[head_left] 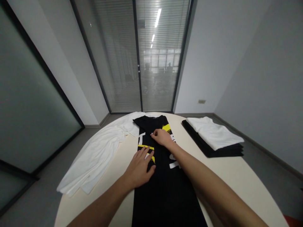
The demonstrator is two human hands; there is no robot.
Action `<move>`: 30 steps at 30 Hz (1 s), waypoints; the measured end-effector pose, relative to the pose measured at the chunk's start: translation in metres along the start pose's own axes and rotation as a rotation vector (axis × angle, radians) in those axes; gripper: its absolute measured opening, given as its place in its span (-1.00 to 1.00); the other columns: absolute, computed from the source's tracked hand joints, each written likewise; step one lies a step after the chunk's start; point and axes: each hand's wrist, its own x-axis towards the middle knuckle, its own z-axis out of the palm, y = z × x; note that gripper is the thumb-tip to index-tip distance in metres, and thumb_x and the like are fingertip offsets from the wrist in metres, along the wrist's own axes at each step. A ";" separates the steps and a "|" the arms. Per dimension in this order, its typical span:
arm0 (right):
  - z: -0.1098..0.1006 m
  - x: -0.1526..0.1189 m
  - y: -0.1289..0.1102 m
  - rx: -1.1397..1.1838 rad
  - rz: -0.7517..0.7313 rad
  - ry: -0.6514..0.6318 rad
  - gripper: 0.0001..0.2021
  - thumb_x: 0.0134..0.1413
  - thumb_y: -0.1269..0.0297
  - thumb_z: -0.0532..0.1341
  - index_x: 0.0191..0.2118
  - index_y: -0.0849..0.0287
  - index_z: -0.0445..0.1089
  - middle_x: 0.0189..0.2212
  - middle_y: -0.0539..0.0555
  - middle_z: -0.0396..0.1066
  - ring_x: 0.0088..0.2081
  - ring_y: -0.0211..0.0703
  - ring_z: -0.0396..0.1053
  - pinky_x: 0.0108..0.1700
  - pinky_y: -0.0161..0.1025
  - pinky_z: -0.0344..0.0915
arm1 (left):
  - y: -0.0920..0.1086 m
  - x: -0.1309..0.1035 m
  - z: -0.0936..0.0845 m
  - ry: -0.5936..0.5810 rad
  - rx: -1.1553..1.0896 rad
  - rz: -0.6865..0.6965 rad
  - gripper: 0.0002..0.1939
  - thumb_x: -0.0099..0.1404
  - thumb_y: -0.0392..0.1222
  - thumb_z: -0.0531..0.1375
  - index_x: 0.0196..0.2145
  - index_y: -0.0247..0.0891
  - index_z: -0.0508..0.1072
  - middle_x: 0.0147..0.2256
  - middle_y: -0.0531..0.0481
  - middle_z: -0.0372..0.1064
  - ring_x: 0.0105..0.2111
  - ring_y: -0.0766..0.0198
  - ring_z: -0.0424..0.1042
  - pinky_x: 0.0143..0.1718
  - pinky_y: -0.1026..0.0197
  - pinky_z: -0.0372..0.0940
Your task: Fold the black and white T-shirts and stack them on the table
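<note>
Blk shirt (163, 184) lies flat — yel & wht print (166, 127) on far half

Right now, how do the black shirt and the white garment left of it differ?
The black shirt bears yellow and white print; the white garment shows none. The black shirt lies in a fairly straight strip; the white garment spreads in loose wrinkles. Both lie on the table.

2 forearms (208, 178) (bare, tapering wristward), bare left hand (141, 167), bare right hand (163, 137).
</note>
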 end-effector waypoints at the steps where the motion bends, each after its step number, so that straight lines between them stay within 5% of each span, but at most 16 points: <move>1: 0.001 0.001 0.002 0.020 0.013 0.005 -0.73 0.26 0.05 0.21 -0.25 0.13 0.53 -0.28 0.12 0.57 -0.20 -0.06 0.50 -0.24 -0.27 0.24 | 0.001 0.000 -0.001 -0.008 -0.002 -0.002 -0.37 0.40 0.02 0.14 0.34 -0.23 0.23 0.38 -0.24 0.05 0.38 -0.15 0.02 0.33 -0.23 0.04; 9: 0.012 -0.006 0.018 0.065 0.002 0.107 -0.77 0.35 0.12 0.14 -0.21 0.13 0.45 -0.28 0.10 0.55 -0.24 -0.12 0.46 -0.26 -0.29 0.18 | 0.003 -0.001 -0.009 -0.065 -0.020 0.052 -0.32 0.40 0.12 0.15 0.38 -0.15 0.17 0.41 -0.23 -0.03 0.41 -0.20 -0.07 0.34 -0.31 -0.01; 20: 0.013 -0.012 0.034 0.233 -0.179 0.122 -0.79 0.30 0.27 0.20 -0.01 0.18 0.42 -0.30 0.04 0.50 -0.26 -0.18 0.42 -0.17 -0.28 0.23 | 0.020 -0.003 -0.031 -0.252 -0.101 0.318 -0.27 0.30 0.04 0.29 0.36 -0.05 0.21 0.41 -0.17 -0.03 0.41 -0.22 -0.10 0.34 -0.37 -0.05; 26: 0.009 -0.012 0.049 0.383 -0.262 0.053 -0.79 0.26 0.34 0.20 -0.04 0.22 0.47 -0.32 0.04 0.51 -0.30 -0.22 0.41 -0.16 -0.28 0.28 | 0.026 -0.009 -0.040 -0.324 -0.299 0.432 -0.46 0.21 0.11 0.38 0.14 0.08 0.49 0.37 -0.01 0.12 0.39 -0.13 0.01 0.37 -0.32 -0.09; 30: 0.008 -0.013 0.056 0.431 -0.311 0.045 -0.76 0.24 0.35 0.19 -0.03 0.23 0.51 -0.27 0.09 0.54 -0.27 -0.19 0.42 -0.13 -0.26 0.30 | 0.031 -0.012 -0.042 -0.427 -0.376 0.450 -0.46 0.16 0.13 0.42 0.10 0.14 0.52 0.41 0.05 -0.01 0.43 -0.19 -0.15 0.35 -0.45 -0.25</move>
